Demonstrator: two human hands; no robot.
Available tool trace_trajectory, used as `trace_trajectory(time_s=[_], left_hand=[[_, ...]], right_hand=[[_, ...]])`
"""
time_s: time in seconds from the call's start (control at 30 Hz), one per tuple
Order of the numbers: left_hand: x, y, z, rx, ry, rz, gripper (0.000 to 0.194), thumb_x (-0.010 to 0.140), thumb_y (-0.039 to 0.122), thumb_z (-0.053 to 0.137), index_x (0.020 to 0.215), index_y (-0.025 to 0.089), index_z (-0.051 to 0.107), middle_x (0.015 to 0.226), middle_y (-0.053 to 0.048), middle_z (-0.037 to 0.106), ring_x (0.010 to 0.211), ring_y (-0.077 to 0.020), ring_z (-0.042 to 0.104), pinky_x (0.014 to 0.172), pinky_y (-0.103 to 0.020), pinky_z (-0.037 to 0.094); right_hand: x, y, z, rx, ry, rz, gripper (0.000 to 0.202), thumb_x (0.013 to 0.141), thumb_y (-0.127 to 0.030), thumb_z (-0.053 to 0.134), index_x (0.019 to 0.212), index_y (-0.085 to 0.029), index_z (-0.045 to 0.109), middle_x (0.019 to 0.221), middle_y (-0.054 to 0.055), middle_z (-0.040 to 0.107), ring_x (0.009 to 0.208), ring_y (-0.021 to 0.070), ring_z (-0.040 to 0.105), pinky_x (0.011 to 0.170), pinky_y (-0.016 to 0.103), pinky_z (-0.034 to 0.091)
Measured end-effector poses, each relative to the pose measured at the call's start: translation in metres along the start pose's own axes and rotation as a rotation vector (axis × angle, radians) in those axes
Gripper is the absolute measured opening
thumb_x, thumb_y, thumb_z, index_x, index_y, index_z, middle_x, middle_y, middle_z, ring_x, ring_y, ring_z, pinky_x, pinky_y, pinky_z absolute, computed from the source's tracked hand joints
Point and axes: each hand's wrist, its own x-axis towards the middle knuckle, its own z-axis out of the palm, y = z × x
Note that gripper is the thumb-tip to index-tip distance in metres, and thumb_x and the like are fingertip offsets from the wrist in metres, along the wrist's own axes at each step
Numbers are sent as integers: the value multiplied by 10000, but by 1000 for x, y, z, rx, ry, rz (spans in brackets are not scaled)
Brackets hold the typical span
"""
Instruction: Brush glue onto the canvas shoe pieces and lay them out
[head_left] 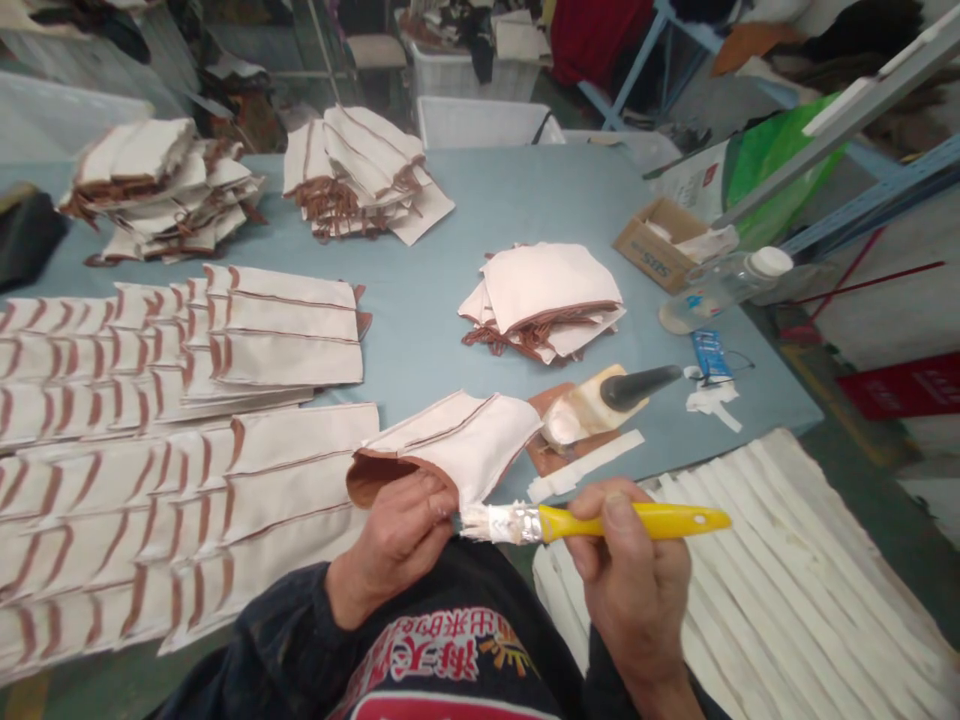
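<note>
My left hand (401, 540) is closed on the near edge of a white piece with a brown inside (465, 430), which looks like a leather or fabric tube with a dark seam. The piece is raised and its brown-lined opening faces me. In my right hand (634, 575) is a paintbrush (637, 520) with a yellow handle, gripped between thumb and fingers. The white-coated bristles point left and are at the piece's edge beside my left fingertips; whether they touch it I cannot tell.
Overlapping rows of similar white pieces (292, 340) cover the left of the blue-grey table (420, 290). Stacks stand behind, one nearer (551, 285). To the right are a glue container with a black nozzle (600, 400), a cardboard box (656, 245), a clear bottle (724, 290) and white strips (795, 560).
</note>
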Motion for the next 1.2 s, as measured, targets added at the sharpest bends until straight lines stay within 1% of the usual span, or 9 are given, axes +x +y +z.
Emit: trace_trajectory(time_s=[0.17, 0.37, 0.53, 0.67, 0.77, 0.87, 0.97, 1.07, 1.2], left_hand=[[1, -1, 2, -22, 33, 4, 309, 908, -49, 523, 1033, 204, 651, 815, -41, 720, 731, -189, 676, 731, -301, 538], [-1, -1, 3, -17, 32, -14, 275, 929, -27, 511, 999, 196, 655, 808, -50, 725, 713, -182, 678, 675, -279, 543], [-4, 0, 5, -3, 54, -39, 293, 921, -45, 521, 999, 207, 650, 785, -31, 719, 694, -169, 678, 658, -261, 552], [-5, -1, 6, -4, 53, -49, 299, 919, -45, 520, 1008, 204, 659, 809, -39, 729, 707, -169, 691, 682, -269, 566], [-7, -2, 8, -6, 73, -59, 283, 930, -46, 522, 991, 203, 643, 806, -36, 714, 705, -163, 674, 685, -268, 555], [-7, -1, 9, 4, 80, -47, 265, 938, -43, 524, 958, 208, 609, 787, -27, 683, 691, -159, 638, 658, -262, 531], [-7, 0, 10, 6, 70, -45, 275, 933, -52, 522, 970, 209, 600, 806, -27, 688, 711, -159, 642, 660, -256, 531], [-8, 0, 10, 3, 68, -58, 275, 934, -51, 523, 976, 209, 602, 814, -28, 698, 716, -159, 652, 660, -252, 530], [-11, -3, 10, -30, 48, -60, 242, 955, -9, 514, 975, 203, 628, 819, -49, 719, 729, -174, 678, 666, -266, 543]], right_hand=[[11, 5, -6, -12, 82, 29, 418, 1037, -539, 653, 782, -209, 633, 444, -89, 439, 354, 92, 397, 386, 199, 326], [-1, 6, 6, 15, 16, 110, 452, 1036, -580, 649, 777, -210, 638, 432, -88, 446, 348, 94, 407, 382, 198, 317], [0, 7, 2, 18, 113, 101, 451, 1006, -595, 679, 770, -213, 632, 433, -91, 442, 357, 92, 399, 389, 196, 334], [6, 14, 5, 24, 56, 117, 473, 1015, -613, 645, 764, -212, 628, 441, -86, 441, 374, 96, 388, 406, 209, 335], [9, 19, 0, -4, 26, 156, 465, 1021, -596, 637, 764, -209, 625, 447, -84, 442, 389, 96, 391, 424, 212, 335], [14, 21, -8, -7, 92, 163, 423, 1001, -562, 665, 770, -210, 623, 448, -86, 446, 387, 93, 392, 419, 207, 321], [18, 21, -9, 6, 133, 157, 400, 987, -551, 678, 784, -211, 625, 444, -92, 446, 373, 93, 397, 412, 204, 324], [14, 19, -2, 5, 111, 149, 427, 997, -577, 671, 786, -210, 624, 443, -90, 452, 376, 94, 413, 420, 202, 350], [-2, 9, 6, 56, 9, 190, 455, 1037, -592, 635, 787, -212, 621, 427, -92, 439, 352, 91, 393, 388, 192, 327]])
